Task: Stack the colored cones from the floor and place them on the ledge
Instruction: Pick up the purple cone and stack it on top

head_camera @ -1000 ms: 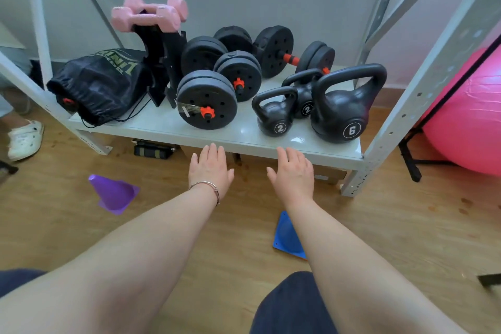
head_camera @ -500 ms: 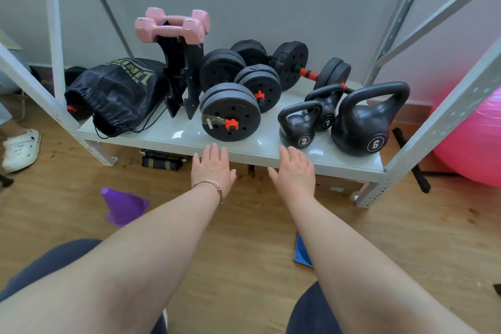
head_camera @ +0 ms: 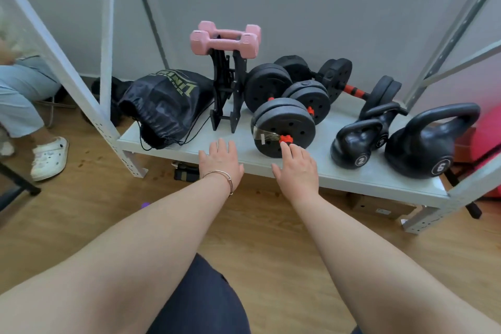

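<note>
Reaching over the ledge [head_camera: 379, 179] empty-handed could roll the front dumbbell [head_camera: 284, 125], since the right hand [head_camera: 296, 168] has its fingertips at the red collar. Both hands lie flat with straight fingers and hold nothing. The left hand [head_camera: 221, 161] is at the ledge's front edge. Only a sliver of a purple cone [head_camera: 145, 205] shows on the floor [head_camera: 95, 211] before the ledge.

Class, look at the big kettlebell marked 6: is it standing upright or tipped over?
Upright. The kettlebell sits on its base on the ledge, with its handle arching over the top.
</note>
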Action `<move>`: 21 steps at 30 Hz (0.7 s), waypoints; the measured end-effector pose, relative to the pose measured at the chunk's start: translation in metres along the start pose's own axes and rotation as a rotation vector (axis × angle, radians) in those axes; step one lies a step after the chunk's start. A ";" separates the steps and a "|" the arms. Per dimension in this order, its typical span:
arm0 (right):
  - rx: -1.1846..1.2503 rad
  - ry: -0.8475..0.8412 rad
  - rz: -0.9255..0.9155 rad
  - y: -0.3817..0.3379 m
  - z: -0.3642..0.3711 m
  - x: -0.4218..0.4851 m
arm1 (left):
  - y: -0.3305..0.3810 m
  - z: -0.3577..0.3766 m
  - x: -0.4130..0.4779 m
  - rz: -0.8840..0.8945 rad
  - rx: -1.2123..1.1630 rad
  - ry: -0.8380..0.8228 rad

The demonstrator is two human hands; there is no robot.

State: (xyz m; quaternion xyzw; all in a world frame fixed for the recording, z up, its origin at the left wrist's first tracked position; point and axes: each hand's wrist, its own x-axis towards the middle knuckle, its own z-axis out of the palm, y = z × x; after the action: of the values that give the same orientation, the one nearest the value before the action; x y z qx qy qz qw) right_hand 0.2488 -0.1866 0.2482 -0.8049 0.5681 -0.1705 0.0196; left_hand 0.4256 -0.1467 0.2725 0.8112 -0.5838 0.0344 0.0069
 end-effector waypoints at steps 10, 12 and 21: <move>0.001 -0.069 -0.134 -0.111 0.056 0.033 | -0.152 0.064 -0.005 -0.149 -0.011 -0.078; -0.003 -0.095 -0.163 -0.128 0.066 0.035 | -0.174 0.072 -0.009 -0.176 -0.005 -0.086; -0.027 -0.233 -0.281 -0.187 0.129 0.037 | -0.248 0.119 -0.033 -0.296 -0.035 -0.176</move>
State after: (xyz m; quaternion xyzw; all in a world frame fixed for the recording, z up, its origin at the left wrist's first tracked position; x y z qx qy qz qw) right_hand 0.4673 -0.1751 0.1784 -0.8907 0.4464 -0.0695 0.0506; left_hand 0.6555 -0.0432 0.1592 0.8879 -0.4568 -0.0482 -0.0253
